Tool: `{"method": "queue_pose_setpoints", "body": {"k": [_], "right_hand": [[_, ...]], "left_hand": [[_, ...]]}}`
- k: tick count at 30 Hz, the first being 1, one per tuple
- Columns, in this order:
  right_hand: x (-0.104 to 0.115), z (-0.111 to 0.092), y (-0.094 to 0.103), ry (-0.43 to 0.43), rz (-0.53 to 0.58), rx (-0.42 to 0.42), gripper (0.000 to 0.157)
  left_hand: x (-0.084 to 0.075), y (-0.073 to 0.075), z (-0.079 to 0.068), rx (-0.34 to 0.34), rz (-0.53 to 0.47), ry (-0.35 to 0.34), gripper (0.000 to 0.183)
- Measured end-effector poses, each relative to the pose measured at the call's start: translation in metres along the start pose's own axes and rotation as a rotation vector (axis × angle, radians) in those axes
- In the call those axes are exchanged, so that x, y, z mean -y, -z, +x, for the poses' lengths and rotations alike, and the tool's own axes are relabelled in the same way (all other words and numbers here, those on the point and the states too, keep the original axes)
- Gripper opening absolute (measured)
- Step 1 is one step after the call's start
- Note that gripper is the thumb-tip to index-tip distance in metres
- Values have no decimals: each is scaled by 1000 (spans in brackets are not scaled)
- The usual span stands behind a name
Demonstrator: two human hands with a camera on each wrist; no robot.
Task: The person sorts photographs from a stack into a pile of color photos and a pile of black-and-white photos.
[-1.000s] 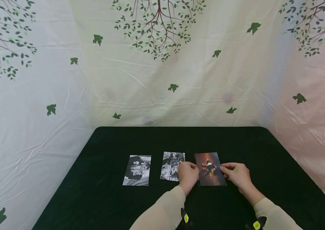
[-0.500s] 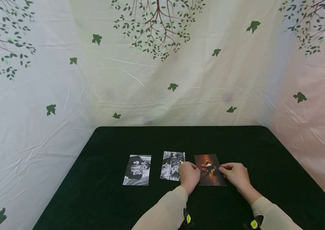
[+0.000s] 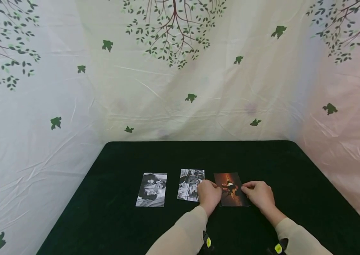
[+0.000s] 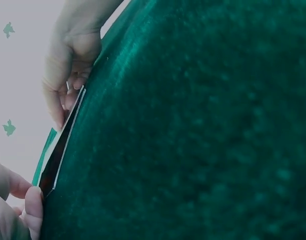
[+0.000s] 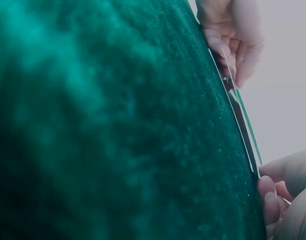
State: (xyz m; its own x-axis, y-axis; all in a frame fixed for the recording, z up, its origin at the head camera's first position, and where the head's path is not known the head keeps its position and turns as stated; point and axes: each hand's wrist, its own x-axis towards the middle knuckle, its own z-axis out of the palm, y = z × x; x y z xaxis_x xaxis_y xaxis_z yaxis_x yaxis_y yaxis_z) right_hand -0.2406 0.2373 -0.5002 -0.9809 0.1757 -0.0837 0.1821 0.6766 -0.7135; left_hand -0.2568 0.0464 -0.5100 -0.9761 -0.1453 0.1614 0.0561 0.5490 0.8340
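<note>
A photo print with an orange-brown picture [image 3: 230,189] is held between the two hands over the right part of the table. My left hand [image 3: 210,196] pinches its left edge with thumb and fingers. On the opposite edge, my right hand [image 3: 259,196] grips with thumb and forefinger. Both wrist views show the held print tilted above a second print, whose thin pale edge [image 4: 69,136] runs along the cloth beneath it. A black-and-white print [image 3: 190,185] lies just left of my left hand, which covers its lower right corner.
Another black-and-white print [image 3: 151,190] lies further left. All this is on a table with a dark green cloth [image 3: 109,226]. Pale curtains [image 3: 154,88] printed with branches and leaves hang behind and at both sides.
The held print's far edge has come a little nearer and its picture looks brighter. My right hand has shifted slightly left, while my left hand has barely moved.
</note>
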Motion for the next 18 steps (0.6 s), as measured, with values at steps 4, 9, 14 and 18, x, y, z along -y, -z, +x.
{"method": "queue_pose_setpoints", "body": {"k": [4,9,14,18], "right_hand": [[1,0,0,-14,-6,-1,27],[0,0,-1,-24,2,3,27],[-2,0,-1,-23,12,9,27],[-2,1,0,-29,23,17,27]], "left_hand": [[-2,0,-1,24,-13,24,14],[-3,1,-4,15,-9,10,7],[-4,2,-5,18,-11,0,4],[-5,3,-4,52,-17,18,4]]}}
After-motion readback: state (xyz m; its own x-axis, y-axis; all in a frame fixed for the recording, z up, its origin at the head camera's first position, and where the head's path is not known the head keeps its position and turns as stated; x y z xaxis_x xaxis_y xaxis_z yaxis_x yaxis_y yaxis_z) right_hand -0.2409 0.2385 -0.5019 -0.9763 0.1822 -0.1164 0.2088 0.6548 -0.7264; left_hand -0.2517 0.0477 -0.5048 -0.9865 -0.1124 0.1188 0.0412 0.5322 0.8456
